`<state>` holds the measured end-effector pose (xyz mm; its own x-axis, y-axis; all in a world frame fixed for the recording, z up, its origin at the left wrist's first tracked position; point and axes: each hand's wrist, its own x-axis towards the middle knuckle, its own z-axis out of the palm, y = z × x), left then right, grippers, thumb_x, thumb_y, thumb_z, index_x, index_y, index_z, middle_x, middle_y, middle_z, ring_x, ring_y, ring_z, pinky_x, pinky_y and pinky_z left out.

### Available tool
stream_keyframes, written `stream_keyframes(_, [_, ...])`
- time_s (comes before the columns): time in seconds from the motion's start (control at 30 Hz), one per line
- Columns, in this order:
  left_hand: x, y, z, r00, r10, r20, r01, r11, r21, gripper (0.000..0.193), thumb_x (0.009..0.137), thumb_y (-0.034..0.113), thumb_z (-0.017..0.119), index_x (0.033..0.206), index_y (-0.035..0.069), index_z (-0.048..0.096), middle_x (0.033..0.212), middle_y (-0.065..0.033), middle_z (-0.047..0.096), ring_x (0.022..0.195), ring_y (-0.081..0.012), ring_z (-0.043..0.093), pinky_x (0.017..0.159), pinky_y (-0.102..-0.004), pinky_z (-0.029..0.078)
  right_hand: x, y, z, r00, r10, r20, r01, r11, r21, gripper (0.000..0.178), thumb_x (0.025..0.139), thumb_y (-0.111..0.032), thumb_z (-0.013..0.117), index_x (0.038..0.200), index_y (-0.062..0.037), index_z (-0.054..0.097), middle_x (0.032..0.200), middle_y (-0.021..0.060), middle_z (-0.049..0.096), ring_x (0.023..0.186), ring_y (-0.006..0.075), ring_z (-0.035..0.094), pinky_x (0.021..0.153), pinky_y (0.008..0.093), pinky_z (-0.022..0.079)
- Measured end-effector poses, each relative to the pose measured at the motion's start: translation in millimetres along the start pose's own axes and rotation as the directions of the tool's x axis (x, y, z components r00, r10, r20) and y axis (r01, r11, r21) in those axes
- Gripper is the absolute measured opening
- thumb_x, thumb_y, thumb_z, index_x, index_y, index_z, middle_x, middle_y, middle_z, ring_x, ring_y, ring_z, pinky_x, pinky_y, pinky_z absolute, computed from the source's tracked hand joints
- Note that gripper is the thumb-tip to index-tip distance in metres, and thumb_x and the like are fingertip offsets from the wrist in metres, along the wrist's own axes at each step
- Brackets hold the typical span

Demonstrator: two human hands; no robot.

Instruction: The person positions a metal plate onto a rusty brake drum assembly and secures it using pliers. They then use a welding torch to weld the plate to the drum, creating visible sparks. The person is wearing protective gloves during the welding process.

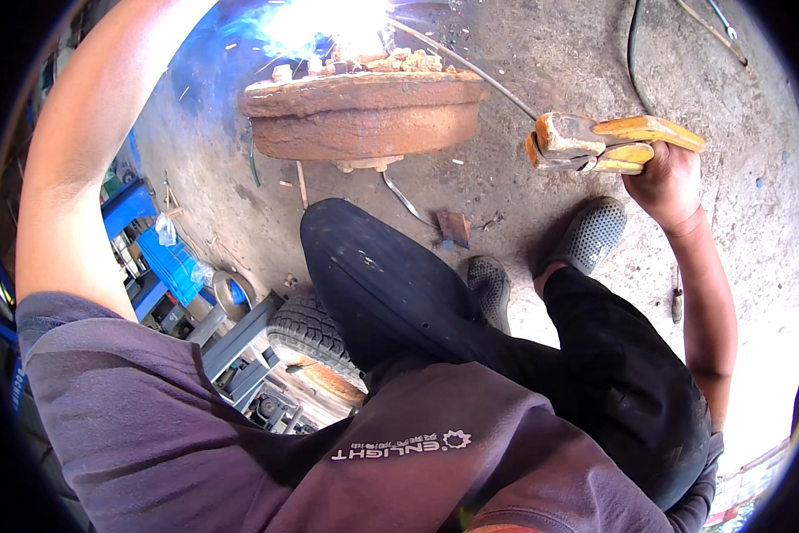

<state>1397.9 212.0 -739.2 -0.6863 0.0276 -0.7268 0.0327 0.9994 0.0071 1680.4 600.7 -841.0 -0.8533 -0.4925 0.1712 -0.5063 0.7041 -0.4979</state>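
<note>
Wrapped around the yellow handle of a welding electrode holder (613, 142), my right hand (671, 182) is closed on the right side of the head view. From the holder's jaws a thin welding rod (471, 67) slants up and left to a blazing blue-white arc (351, 27). The arc burns over the top of a rusty round drum (364, 115), where studs and crumbly rust show; the glare washes out the contact spot. My left forearm (93, 124) stretches up past the drum's left side, and its hand lies beyond the top edge.
A rusty metal plate (454, 228) and a curved metal bar (404, 197) lie on the concrete before the drum. A dark cable (634, 62) hangs behind the holder. A tyre (306, 330) and a blue crate (170, 266) stand at left. A slim handled tool (677, 302) lies right.
</note>
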Motion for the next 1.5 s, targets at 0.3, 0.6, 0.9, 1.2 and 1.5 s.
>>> stream_keyframes(0.3, [0.1, -0.8, 0.1, 1.000, 0.000, 0.006, 0.000, 1.000, 0.003, 0.037, 0.071, 0.029, 0.089, 0.059, 0.002, 0.067, 0.053, -0.0065, 0.062, 0.038, -0.0162, 0.051, 0.037, -0.0325, 0.038, -0.7, 1.8, 2.0, 1.000, -0.011, -0.006, 0.010, 0.999, -0.035, 0.030, 0.071, -0.013, 0.074, 0.099, -0.0043, 0.067, 0.085, 0.0131, 0.068, 0.075, 0.0332, 0.066, 0.068, 0.0419, 0.054])
stream_keyframes(0.6, [2.2, 2.3, -1.8, 1.000, 0.005, 0.012, -0.005, 1.000, 0.008, 0.037, 0.071, 0.030, 0.089, 0.059, 0.002, 0.067, 0.053, -0.0064, 0.061, 0.038, -0.0164, 0.051, 0.037, -0.0326, 0.038, -0.1, 3.2, 1.5, 1.000, -0.006, 0.009, 0.006, 1.000, -0.013, 0.031, 0.071, -0.013, 0.075, 0.100, -0.0063, 0.067, 0.087, 0.0124, 0.068, 0.075, 0.0320, 0.067, 0.067, 0.0408, 0.054])
stream_keyframes(0.9, [-0.8, -0.5, -2.5, 1.000, 0.005, 0.015, -0.005, 1.000, 0.006, 0.037, 0.070, 0.031, 0.089, 0.059, 0.003, 0.067, 0.052, -0.0063, 0.061, 0.038, -0.0167, 0.051, 0.038, -0.0327, 0.038, -29.6, 17.2, -9.7, 0.999, -0.017, 0.028, 0.020, 0.996, -0.089, 0.033, 0.071, -0.017, 0.081, 0.098, -0.0064, 0.065, 0.093, 0.0102, 0.069, 0.080, 0.0315, 0.066, 0.072, 0.0415, 0.050])
stream_keyframes(1.2, [0.0, -4.0, 6.2, 1.000, -0.002, 0.011, 0.002, 1.000, 0.024, 0.035, 0.071, 0.027, 0.089, 0.062, 0.000, 0.068, 0.054, -0.0074, 0.063, 0.040, -0.0178, 0.053, 0.039, -0.0333, 0.040, -86.1, 8.9, -14.1, 0.881, 0.405, -0.246, -0.387, 0.914, 0.121, 0.027, 0.079, 0.000, 0.061, 0.105, -0.0029, 0.066, 0.087, 0.0035, 0.065, 0.080, 0.0193, 0.059, 0.080, 0.0355, 0.046])
stream_keyframes(1.5, [-13.2, 4.9, 3.2, 0.998, -0.045, -0.042, 0.047, 0.998, 0.053, 0.039, 0.065, 0.028, 0.093, 0.070, -0.004, 0.071, 0.060, -0.0103, 0.067, 0.048, -0.0197, 0.062, 0.050, -0.0355, 0.051, -40.5, 36.4, -5.1, 0.531, 0.845, 0.060, -0.746, 0.433, 0.506, 0.010, 0.076, -0.010, 0.068, 0.076, -0.0035, 0.060, 0.066, 0.0019, 0.059, 0.059, 0.0115, 0.055, 0.058, 0.0277, 0.046])
